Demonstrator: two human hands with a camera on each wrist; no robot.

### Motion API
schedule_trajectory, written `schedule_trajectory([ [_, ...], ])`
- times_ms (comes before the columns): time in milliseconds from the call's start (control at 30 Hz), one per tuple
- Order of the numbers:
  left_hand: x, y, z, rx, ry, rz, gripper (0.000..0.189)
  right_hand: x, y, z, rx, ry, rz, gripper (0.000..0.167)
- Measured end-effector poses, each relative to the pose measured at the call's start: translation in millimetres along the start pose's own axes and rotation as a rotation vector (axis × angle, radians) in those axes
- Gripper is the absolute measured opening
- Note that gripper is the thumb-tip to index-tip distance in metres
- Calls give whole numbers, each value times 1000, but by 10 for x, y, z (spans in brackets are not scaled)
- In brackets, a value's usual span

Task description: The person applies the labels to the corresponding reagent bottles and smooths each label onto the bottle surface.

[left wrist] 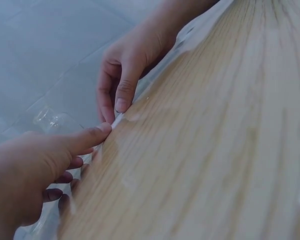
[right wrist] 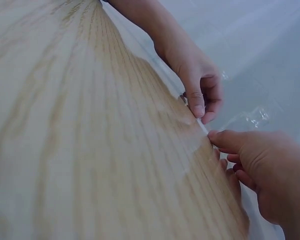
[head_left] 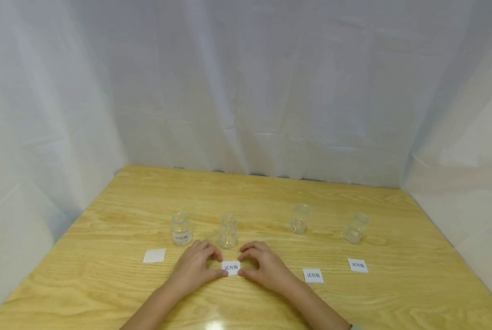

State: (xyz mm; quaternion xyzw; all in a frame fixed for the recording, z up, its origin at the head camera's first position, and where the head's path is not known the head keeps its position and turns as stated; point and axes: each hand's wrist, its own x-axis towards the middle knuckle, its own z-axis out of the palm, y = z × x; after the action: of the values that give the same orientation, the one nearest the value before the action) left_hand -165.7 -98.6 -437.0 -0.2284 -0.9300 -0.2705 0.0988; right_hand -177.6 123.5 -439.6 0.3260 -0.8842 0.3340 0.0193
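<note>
A small white label (head_left: 231, 267) with dark handwritten characters lies between my two hands, near the front of the table. My left hand (head_left: 194, 266) pinches its left edge with curled thumb and index finger. On the opposite edge, my right hand (head_left: 266, 268) grips it the same way. Both wrist views show the label edge-on as a thin white strip (left wrist: 118, 120), low over the wood; whether it touches the table I cannot tell. Just behind the label stands a clear glass bottle (head_left: 228, 233) with no label visible. Left of it, another glass bottle (head_left: 181, 228) bears a handwritten label (head_left: 182, 237).
Two more clear bottles, one right of centre (head_left: 299, 219) and one farther right (head_left: 356, 228), stand on the wooden table (head_left: 229, 192). Two written labels (head_left: 313, 275) (head_left: 357, 265) lie at the right, and a blank white piece (head_left: 154, 255) at the left. White sheeting (head_left: 262, 91) surrounds the table.
</note>
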Motion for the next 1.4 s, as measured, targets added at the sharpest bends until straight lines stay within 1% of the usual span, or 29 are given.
schedule_trajectory([
  [100, -5, 4, -2, -23, -3, -2, 32, -6, -16, 1, 1, 5, -6, 22],
  [300, -5, 7, 10, -32, -17, -8, 35, -3, -34, 19, 12, 18, -11, 17],
  [400, -8, 12, 10, -51, -29, -6, 35, 3, -31, 34, 21, 25, -13, 15],
  [500, -10, 19, 10, -88, -36, 1, 35, 5, -23, 42, 30, 31, -15, 17],
  [567, -12, 21, 15, -148, -42, 10, 33, 2, -18, 44, 39, 35, -7, 24],
  [633, -11, 25, 22, -229, -56, 19, 27, -2, -13, 48, 55, 43, -1, 28],
  [700, -5, 30, 27, -324, -76, 16, 20, -5, -12, 50, 96, 54, 12, 25],
  [733, 0, 34, 29, -375, -86, 4, 16, -8, -13, 51, 127, 62, 22, 22],
  [833, 20, 50, 32, -491, -100, -64, 14, -2, -22, 52, 280, 79, 60, 10],
  [933, 42, 72, 29, -596, -94, -150, 19, 9, -37, 48, 439, 110, 119, 7],
  [1000, 54, 87, 22, -674, -87, -191, 21, 19, -66, 29, 505, 137, 151, 7],
  [1100, 63, 109, 3, -779, -76, -229, 20, 23, -172, -41, 542, 177, 173, 7],
  [1167, 62, 124, -16, -826, -68, -242, 20, 24, -256, -95, 555, 186, 185, 7],
  [1267, 58, 142, -40, -868, -62, -250, 20, 24, -351, -154, 564, 191, 200, 7],
  [1400, 52, 141, -48, -899, -69, -245, 18, 28, -378, -167, 547, 191, 218, 8],
])
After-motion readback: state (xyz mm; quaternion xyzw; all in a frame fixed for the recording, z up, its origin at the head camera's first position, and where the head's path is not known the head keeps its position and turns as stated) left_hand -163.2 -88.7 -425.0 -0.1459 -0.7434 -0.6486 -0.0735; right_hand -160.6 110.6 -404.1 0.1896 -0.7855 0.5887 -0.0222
